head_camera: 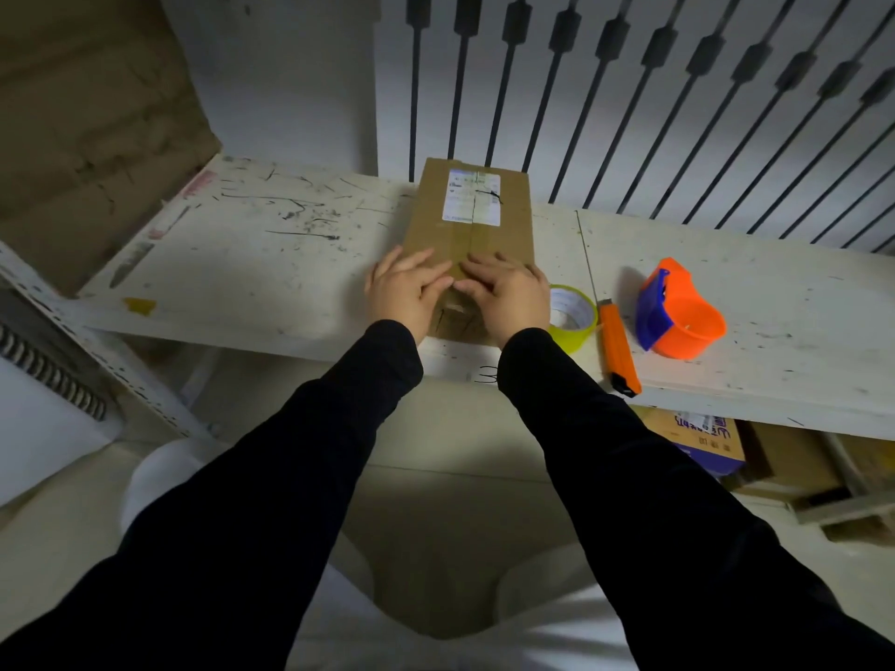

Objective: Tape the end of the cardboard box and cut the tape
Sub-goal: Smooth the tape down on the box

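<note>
A brown cardboard box lies lengthwise on the white worktable, with a white shipping label on its far half and a strip of tape along its middle seam. My left hand and my right hand rest flat on the near end of the box, fingers straight and meeting over the seam. A roll of yellowish clear tape lies just right of my right hand. An orange utility knife lies beside the roll, its tip pointing away from me.
An orange and blue tape dispenser stands to the right of the knife. Dark vertical bars run behind the table. Cardboard boxes sit under the table at right. A metal rack is at left.
</note>
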Tool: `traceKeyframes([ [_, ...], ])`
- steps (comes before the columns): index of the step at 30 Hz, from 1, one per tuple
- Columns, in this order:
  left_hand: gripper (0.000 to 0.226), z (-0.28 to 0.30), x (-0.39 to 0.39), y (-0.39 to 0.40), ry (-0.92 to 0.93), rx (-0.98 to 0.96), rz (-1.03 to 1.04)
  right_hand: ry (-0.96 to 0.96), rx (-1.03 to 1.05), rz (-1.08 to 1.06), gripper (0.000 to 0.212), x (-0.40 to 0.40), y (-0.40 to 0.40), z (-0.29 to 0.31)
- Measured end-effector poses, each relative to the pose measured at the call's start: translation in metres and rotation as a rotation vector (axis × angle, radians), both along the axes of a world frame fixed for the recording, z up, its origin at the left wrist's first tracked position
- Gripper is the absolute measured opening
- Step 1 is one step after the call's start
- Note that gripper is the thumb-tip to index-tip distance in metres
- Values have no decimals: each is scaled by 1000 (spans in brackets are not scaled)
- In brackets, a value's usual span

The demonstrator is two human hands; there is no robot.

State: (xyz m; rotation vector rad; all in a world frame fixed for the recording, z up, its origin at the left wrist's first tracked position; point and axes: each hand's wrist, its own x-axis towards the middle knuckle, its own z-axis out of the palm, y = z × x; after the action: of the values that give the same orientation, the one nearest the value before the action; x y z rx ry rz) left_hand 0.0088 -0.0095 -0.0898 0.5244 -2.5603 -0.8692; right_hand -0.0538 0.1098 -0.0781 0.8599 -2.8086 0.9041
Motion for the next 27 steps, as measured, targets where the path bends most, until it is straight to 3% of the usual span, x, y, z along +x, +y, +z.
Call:
traceKeyframes([
  [12,39,0,-4,7,62,126,13,51,37,-14,38,-8,2,2],
  [18,39,1,-3,6,77,93,27,105,44,-17,37,-5,2,-2],
  [23,39,2,-2,6,64,19,10,197,173,32,52,-2,6,-5],
  [27,40,3,-2,6,43,-30,-8,157,303,75,76,-7,10,-4],
])
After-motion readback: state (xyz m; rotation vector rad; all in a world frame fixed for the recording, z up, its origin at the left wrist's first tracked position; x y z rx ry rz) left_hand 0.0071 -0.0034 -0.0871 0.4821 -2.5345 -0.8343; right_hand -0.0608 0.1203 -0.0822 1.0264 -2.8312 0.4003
